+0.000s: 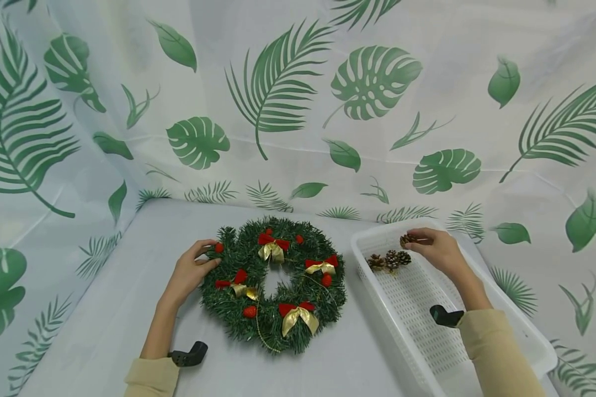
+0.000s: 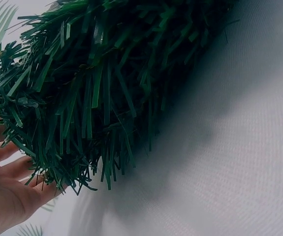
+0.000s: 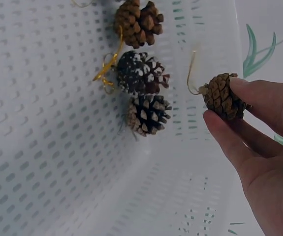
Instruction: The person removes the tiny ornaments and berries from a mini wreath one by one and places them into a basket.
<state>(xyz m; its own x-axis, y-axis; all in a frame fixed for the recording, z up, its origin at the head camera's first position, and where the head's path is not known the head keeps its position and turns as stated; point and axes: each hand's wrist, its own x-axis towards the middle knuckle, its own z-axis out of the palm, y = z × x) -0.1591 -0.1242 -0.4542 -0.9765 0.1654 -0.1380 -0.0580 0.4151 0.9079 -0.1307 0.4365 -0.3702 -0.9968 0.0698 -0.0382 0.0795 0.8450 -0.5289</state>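
A green tinsel wreath [image 1: 213, 298] lies on the white table, decorated with red-and-gold bows [image 1: 298, 318], red berries [image 1: 250, 312] and a thin gold bead string. My left hand [image 1: 191, 273] holds its left edge, thumb and fingers in the tinsel; in the left wrist view, strands cover part of the fingers [image 2: 15, 169]. Between thumb and fingertips, my right hand [image 1: 439, 251] pinches a brown pine cone [image 3: 223, 97] with a gold loop hanging from it. The cone is raised over the far end of a white plastic basket [image 1: 392, 331].
Several other pine cones [image 1: 391, 259], one white-tipped [image 3: 141, 73], lie in the basket near its far end, with gold ties [image 3: 107, 73]. The basket stands right of the wreath. A leaf-patterned curtain [image 1: 278, 182] rises behind the table [image 1: 144, 231].
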